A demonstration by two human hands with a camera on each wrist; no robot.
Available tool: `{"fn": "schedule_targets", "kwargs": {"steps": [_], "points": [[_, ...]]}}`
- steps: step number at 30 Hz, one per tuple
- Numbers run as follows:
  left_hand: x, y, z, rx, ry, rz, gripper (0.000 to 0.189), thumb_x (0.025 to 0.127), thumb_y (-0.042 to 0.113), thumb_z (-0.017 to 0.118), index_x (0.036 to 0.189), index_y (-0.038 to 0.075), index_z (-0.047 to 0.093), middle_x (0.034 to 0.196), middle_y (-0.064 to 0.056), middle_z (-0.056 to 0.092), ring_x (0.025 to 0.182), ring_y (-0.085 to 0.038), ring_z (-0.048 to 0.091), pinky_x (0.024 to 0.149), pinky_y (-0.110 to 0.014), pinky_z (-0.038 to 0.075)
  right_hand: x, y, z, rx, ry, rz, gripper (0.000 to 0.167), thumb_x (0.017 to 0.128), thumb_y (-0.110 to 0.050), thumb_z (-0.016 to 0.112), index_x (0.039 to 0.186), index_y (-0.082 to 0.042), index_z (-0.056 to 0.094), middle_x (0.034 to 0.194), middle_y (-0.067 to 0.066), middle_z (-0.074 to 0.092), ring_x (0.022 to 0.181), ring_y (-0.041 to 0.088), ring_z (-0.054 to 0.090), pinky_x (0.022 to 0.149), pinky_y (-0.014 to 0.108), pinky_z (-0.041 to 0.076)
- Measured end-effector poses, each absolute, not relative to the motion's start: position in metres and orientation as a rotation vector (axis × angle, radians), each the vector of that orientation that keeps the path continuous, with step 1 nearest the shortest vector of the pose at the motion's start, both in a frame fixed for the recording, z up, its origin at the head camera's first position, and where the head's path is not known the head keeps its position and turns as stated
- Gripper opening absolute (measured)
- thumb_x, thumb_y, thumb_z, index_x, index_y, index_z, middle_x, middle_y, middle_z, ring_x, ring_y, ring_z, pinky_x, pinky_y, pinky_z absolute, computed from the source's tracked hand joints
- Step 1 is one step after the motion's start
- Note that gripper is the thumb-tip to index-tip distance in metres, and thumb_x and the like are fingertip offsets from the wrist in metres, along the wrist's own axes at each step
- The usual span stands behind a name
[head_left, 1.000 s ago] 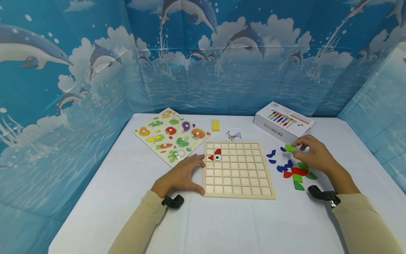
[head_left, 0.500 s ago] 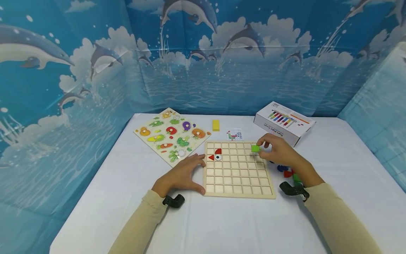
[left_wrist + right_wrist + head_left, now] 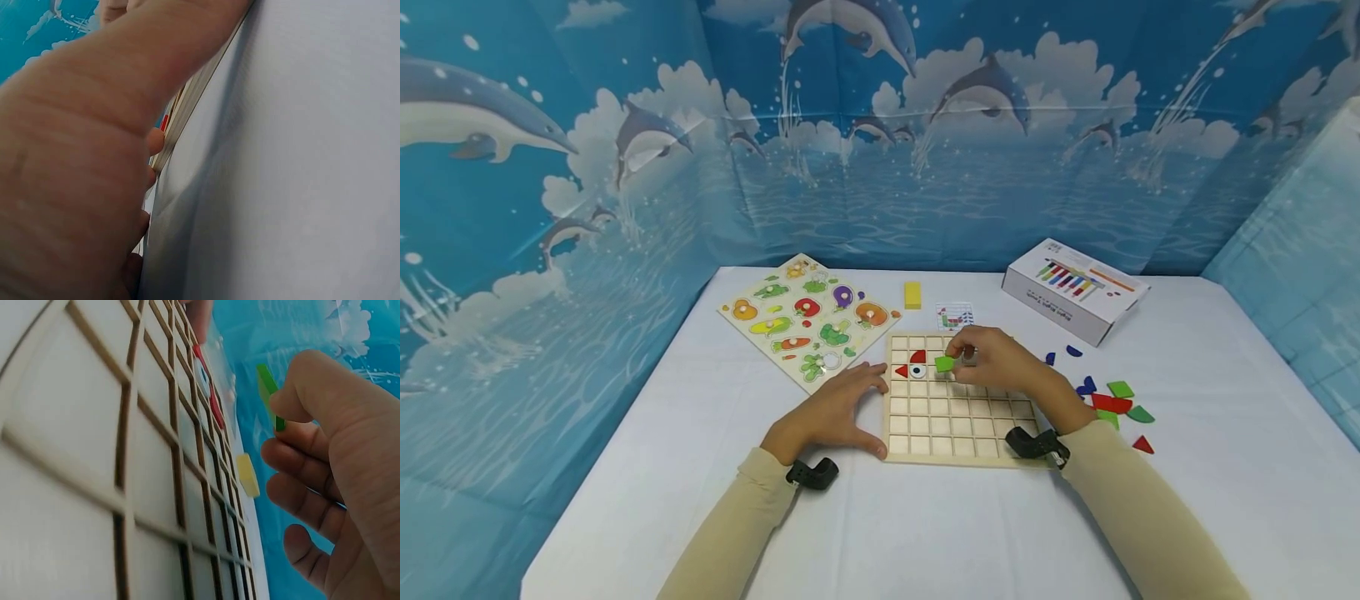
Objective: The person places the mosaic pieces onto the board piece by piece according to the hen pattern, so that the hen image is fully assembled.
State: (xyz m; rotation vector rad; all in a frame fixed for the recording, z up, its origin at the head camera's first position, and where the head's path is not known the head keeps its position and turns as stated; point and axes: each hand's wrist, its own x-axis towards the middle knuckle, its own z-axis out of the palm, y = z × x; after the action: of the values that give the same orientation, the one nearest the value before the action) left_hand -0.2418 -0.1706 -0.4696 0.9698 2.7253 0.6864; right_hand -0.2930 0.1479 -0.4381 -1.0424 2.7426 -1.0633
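Between thumb and fingertips, my right hand [image 3: 996, 360] pinches a light green square tile [image 3: 944, 364] above the upper part of a wooden grid board [image 3: 951, 459]. The right wrist view shows this green tile [image 3: 267, 390] held clear of the board's surface. To its left, a red quarter-round piece [image 3: 918, 357], a red triangle [image 3: 902, 372] and a white eye tile [image 3: 917, 372] lie in the grid. My left hand [image 3: 835, 414] rests at the board's left edge, thumb and fingers spread and touching it. In the left wrist view, the left hand [image 3: 75, 162] hides most of the board.
Loose blue, red and green pieces [image 3: 1111, 403] lie right of the board. Behind it are a small pattern card [image 3: 955, 316] and a yellow block [image 3: 912, 295]. A vegetable puzzle board [image 3: 808, 321] lies at the back left, a white box [image 3: 1075, 287] at the back right.
My right hand has carried the green square tile leftward from the loose pieces to over the board, near the eye tile. My left hand has stayed at the board's edge.
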Motion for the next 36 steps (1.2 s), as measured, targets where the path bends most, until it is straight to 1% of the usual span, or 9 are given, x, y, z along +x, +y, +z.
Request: {"fn": "schedule_targets", "kwargs": {"steps": [6, 13, 20, 32, 36], "points": [[-0.242, -0.17, -0.47, 0.948, 2.722, 0.678, 0.088, 0.062, 0.075, 0.082, 0.129, 0.026, 0.052, 0.165, 0.007, 0.026, 0.152, -0.019, 0.015, 0.122, -0.042, 0.017, -0.292, 0.127, -0.441, -1.005, 2.744, -1.007, 0.022, 0.08, -0.01, 0.074, 0.102, -0.01, 0.069, 0.095, -0.003, 0.065, 0.087, 0.018, 0.057, 0.079, 0.037, 0.052], [-0.243, -0.17, -0.472, 0.944, 2.724, 0.688, 0.088, 0.062, 0.075, 0.082, 0.129, 0.026, 0.052, 0.165, 0.008, 0.026, 0.152, -0.017, 0.015, 0.122, -0.041, 0.017, -0.29, 0.115, -0.451, -0.976, 2.725, -0.892, 0.022, 0.079, -0.015, 0.078, 0.098, -0.013, 0.07, 0.09, -0.007, 0.063, 0.083, 0.014, 0.056, 0.075, 0.03, 0.052], [-0.244, -0.17, -0.473, 0.933, 2.729, 0.664, 0.089, 0.061, 0.078, 0.08, 0.129, 0.028, 0.051, 0.165, 0.01, 0.024, 0.152, -0.016, 0.014, 0.122, -0.041, 0.016, -0.289, 0.111, -0.451, -0.992, 2.743, -0.84, 0.019, 0.08, -0.018, 0.08, 0.096, -0.014, 0.07, 0.087, -0.006, 0.061, 0.081, 0.014, 0.055, 0.073, 0.03, 0.051], [-0.244, -0.17, -0.472, 0.952, 2.72, 0.692, 0.087, 0.062, 0.073, 0.083, 0.129, 0.027, 0.051, 0.165, 0.007, 0.026, 0.152, -0.019, 0.016, 0.122, -0.041, 0.016, -0.285, 0.108, -0.446, -1.012, 2.794, -0.65, 0.018, 0.082, -0.022, 0.079, 0.098, -0.017, 0.072, 0.095, -0.007, 0.061, 0.086, 0.015, 0.053, 0.079, 0.033, 0.049], [-0.243, -0.17, -0.471, 0.95, 2.72, 0.692, 0.087, 0.062, 0.073, 0.083, 0.128, 0.027, 0.051, 0.165, 0.007, 0.026, 0.152, -0.019, 0.016, 0.122, -0.041, 0.016, -0.285, 0.109, -0.443, -1.016, 2.761, -0.66, 0.016, 0.084, -0.021, 0.079, 0.098, -0.017, 0.073, 0.093, -0.006, 0.06, 0.086, 0.015, 0.053, 0.078, 0.033, 0.049]]}}
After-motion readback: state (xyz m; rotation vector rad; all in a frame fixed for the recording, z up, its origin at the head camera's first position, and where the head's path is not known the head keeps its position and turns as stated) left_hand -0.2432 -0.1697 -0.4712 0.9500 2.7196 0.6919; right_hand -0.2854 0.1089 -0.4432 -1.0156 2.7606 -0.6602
